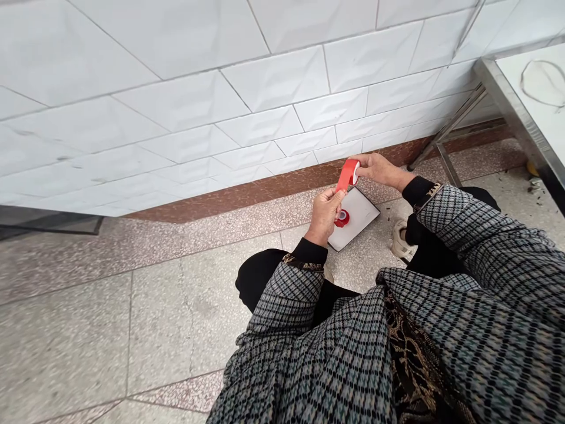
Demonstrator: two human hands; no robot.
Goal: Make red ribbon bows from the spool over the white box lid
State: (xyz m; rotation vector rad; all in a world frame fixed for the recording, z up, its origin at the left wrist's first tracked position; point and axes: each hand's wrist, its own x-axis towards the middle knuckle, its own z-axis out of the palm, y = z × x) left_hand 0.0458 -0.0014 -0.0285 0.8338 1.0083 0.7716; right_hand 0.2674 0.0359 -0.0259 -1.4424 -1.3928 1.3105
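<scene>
tiled wall (260, 123), tape (345, 172) (plain red)

Free floor (189, 306) left of the hands (324, 213); tiled wall (273, 126) ahead, metal-framed table (507, 97) right.

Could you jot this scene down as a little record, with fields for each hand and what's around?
Left hand: pinches the end of the red strip
Right hand: holds the roll that the strip comes from
Below the hands: white board on the floor, with a second red roll on it
Ahead: white tiled wall
Right side: metal-edged table
</scene>
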